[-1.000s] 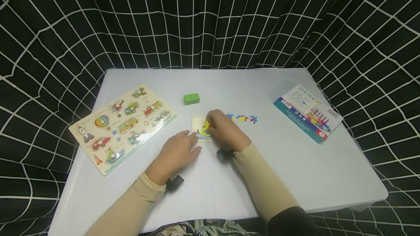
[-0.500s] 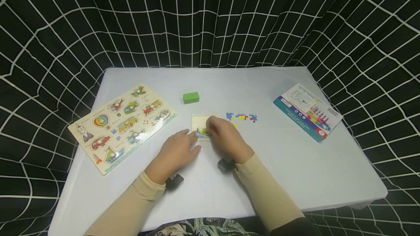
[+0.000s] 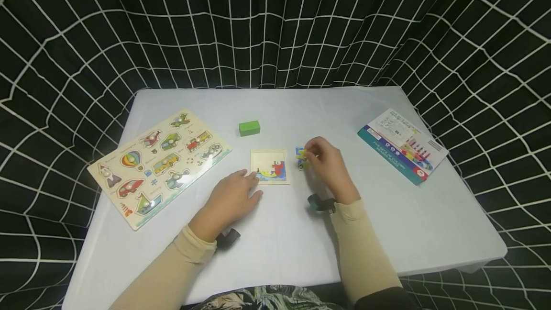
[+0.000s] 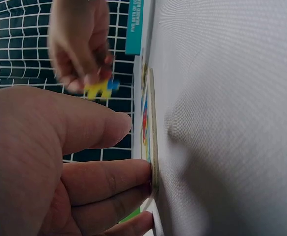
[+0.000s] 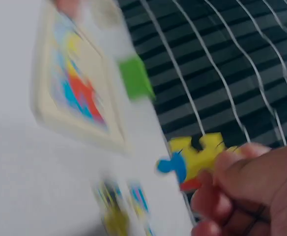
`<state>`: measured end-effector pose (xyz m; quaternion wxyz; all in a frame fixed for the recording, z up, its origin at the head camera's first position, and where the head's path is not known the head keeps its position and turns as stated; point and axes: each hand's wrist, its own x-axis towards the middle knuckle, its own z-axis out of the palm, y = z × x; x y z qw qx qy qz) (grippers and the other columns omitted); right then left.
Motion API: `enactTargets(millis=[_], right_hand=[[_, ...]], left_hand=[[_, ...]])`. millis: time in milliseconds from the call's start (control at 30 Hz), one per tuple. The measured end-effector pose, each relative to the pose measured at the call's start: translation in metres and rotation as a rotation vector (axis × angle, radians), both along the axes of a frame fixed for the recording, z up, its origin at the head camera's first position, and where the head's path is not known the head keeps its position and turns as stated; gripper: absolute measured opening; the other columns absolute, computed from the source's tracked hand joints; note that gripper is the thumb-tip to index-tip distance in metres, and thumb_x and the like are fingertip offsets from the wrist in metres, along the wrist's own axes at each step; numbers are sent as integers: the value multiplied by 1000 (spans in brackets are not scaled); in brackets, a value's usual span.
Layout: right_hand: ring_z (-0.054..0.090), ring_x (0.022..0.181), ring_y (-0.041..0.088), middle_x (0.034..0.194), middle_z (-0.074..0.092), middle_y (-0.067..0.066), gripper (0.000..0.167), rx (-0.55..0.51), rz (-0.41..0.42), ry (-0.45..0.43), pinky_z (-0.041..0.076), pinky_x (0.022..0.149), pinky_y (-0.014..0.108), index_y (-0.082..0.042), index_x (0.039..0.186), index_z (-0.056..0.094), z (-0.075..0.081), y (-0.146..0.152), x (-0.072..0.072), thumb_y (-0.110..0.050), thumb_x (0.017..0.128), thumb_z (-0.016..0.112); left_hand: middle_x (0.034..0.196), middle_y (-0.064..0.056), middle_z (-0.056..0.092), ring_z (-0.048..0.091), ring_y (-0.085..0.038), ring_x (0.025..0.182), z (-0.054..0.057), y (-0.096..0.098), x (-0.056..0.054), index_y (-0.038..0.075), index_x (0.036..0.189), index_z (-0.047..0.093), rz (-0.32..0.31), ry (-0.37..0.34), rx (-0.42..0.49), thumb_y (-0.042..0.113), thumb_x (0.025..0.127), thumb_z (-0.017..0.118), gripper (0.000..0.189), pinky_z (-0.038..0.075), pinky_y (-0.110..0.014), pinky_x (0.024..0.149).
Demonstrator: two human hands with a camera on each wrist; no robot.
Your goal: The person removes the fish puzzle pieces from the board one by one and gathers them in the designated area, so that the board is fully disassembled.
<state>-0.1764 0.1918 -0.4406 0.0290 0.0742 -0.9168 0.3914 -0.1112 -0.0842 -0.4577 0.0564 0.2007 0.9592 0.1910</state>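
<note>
A small wooden puzzle tray [image 3: 269, 152] lies mid-table, with yellow, red and blue pieces along its lower part and a bare upper part. My left hand [image 3: 232, 199] rests at the tray's lower left corner, its fingertips touching the edge in the left wrist view. To the right of the tray, my right hand [image 3: 329, 166] pinches a yellow jigsaw piece [image 5: 197, 160] with a blue tab and a red edge. That piece is off the table in both wrist views. Loose jigsaw pieces [image 3: 299, 151] lie below the right hand, which partly hides them.
A green block [image 3: 249, 128] stands behind the tray. On the left lies a large wooden peg puzzle board [image 3: 159, 166] with vehicle pictures. A flat printed box [image 3: 402, 146] lies at the right. Black grid-patterned curtains [image 3: 275, 27] surround the white table [image 3: 292, 248].
My right hand has moved right, from over the tray to the loose pieces, and now holds a yellow piece up. A red and blue piece shows in the tray's lower right. The left hand stays put.
</note>
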Motion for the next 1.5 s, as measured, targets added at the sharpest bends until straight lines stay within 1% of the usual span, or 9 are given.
enactTargets(millis=[133, 300, 467, 867, 1033, 1133, 1267, 1367, 1500], right_hand=[[65, 101, 29, 113, 72, 13, 15, -9, -121, -180, 56, 85, 37, -9, 122, 70, -3, 39, -5, -11, 107, 66], [64, 104, 30, 120, 73, 15, 19, 16, -90, -288, 57, 89, 39, -7, 123, 74, -13, 57, -8, -14, 107, 67], [61, 111, 31, 122, 72, 15, 18, 63, -97, -271, 55, 105, 49, -7, 121, 74, -20, 51, -10, -16, 108, 67], [60, 100, 31, 105, 69, 15, 11, 219, -138, -197, 56, 89, 41, -2, 108, 72, -18, 32, -6, -10, 109, 64], [59, 99, 30, 106, 65, 14, 11, 315, -129, -101, 58, 90, 44, 2, 106, 73, -17, 21, -1, -7, 107, 67], [62, 102, 31, 110, 67, 14, 7, 270, -74, -10, 59, 94, 46, 1, 106, 74, -20, 9, 1, -5, 104, 70], [66, 108, 31, 117, 72, 14, 18, 191, 127, 51, 60, 101, 47, 0, 119, 77, -25, -18, 2, -6, 102, 74], [66, 108, 28, 119, 72, 11, 27, 208, 247, 29, 60, 103, 44, -3, 127, 77, -27, -37, 2, -9, 100, 78], [65, 106, 25, 115, 70, 8, 27, 287, 286, -7, 60, 101, 40, -5, 125, 78, -25, -50, -2, -11, 99, 81]], left_hand=[[152, -11, 68, 56, -39, 149, 1, 0, 1, 4, 140, 73, 0, -4, 4, 33, 106, 68, 45, 48, -55, 124], [151, -11, 69, 57, -39, 148, 1, -1, 0, 4, 140, 73, 0, 4, -1, 33, 106, 69, 45, 48, -55, 124], [152, -10, 68, 57, -39, 149, 0, 0, 0, 5, 140, 73, 0, -4, 3, 34, 106, 69, 45, 47, -55, 125], [152, -9, 68, 56, -38, 150, -3, 0, -1, 6, 142, 73, 0, -3, 9, 34, 107, 68, 45, 47, -53, 125], [152, -9, 68, 56, -38, 150, -3, 0, -1, 6, 141, 73, -4, 0, 5, 34, 107, 67, 45, 47, -53, 125], [152, -9, 68, 57, -38, 150, -3, 0, -1, 6, 141, 73, -5, 0, 3, 34, 107, 67, 44, 47, -53, 125], [152, -10, 68, 57, -38, 149, -2, 0, -1, 6, 141, 73, -7, 8, -4, 34, 107, 67, 45, 48, -53, 124], [152, -9, 68, 57, -38, 149, -2, 0, -1, 6, 141, 73, -8, 12, -10, 34, 107, 66, 45, 48, -53, 124], [152, -9, 68, 58, -37, 149, 0, 0, -1, 5, 142, 73, -9, 12, -14, 34, 107, 66, 45, 48, -53, 124]])
